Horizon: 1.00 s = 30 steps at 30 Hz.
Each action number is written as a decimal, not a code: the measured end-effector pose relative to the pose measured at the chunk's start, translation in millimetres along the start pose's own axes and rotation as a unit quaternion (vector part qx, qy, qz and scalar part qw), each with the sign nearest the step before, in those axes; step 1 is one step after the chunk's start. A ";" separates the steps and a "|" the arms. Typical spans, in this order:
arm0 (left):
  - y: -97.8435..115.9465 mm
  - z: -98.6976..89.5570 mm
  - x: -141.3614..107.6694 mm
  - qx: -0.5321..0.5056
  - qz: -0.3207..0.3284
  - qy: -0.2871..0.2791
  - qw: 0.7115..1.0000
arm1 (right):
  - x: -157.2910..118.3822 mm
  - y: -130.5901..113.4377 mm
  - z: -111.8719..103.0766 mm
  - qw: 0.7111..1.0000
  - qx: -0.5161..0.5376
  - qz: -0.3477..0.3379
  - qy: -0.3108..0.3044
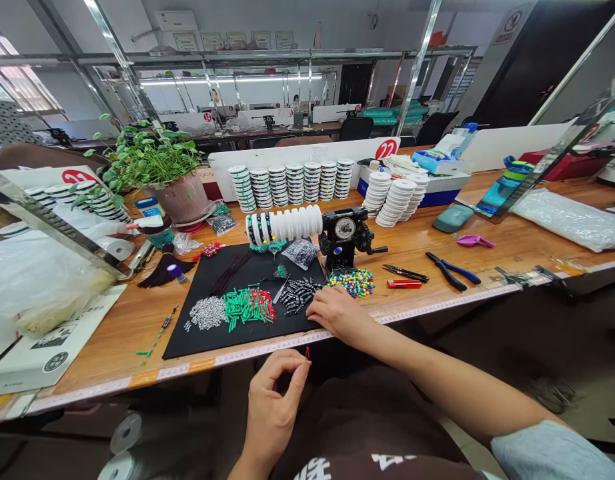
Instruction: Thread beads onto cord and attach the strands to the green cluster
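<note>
My left hand (278, 393) is just off the table's front edge, thumb and forefinger pinched on a short red cord (307, 353) whose looped end sticks up. At the mat's right edge rests my right hand (340, 313), fingers curled together beside the black tube beads (298, 295). Whatever its fingertips hold, if anything, is hidden. On the black mat (197, 340) lie silver beads (207, 313), green tube beads (240, 307) and red tube beads (265, 303). Small multicoloured beads (355, 283) are heaped just beyond my right hand.
Behind the mat stands a hand-cranked black machine (343, 233) carrying white spools (287, 225). Cutters with blue handles (452, 270), tweezers (405, 273) and a red knife (404, 285) lie at right. Stacked spools (311, 181) and a potted plant (180, 197) line the back.
</note>
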<state>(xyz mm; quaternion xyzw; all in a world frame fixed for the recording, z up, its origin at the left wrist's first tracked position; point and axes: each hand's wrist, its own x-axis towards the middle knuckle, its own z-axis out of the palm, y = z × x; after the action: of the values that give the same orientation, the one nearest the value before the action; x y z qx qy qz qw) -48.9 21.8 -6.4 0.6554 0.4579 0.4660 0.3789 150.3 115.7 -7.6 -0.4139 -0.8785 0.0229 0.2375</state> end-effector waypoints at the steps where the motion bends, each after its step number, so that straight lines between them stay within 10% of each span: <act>1: -0.3 -0.2 -0.2 0.001 -0.001 -0.001 1.000 | 1.0 0.2 0.4 1.000 -0.005 -0.006 -0.003; 30: -1.6 0.9 5.0 0.006 0.005 0.006 1.000 | 8.5 -3.0 -11.2 0.997 -0.027 -0.062 -0.042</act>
<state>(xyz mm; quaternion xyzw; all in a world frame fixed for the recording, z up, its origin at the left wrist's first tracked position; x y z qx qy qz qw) -47.8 27.0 -6.9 0.6567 0.4598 0.4693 0.3703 148.4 118.4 6.4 -0.3639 -0.9118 0.0020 0.1902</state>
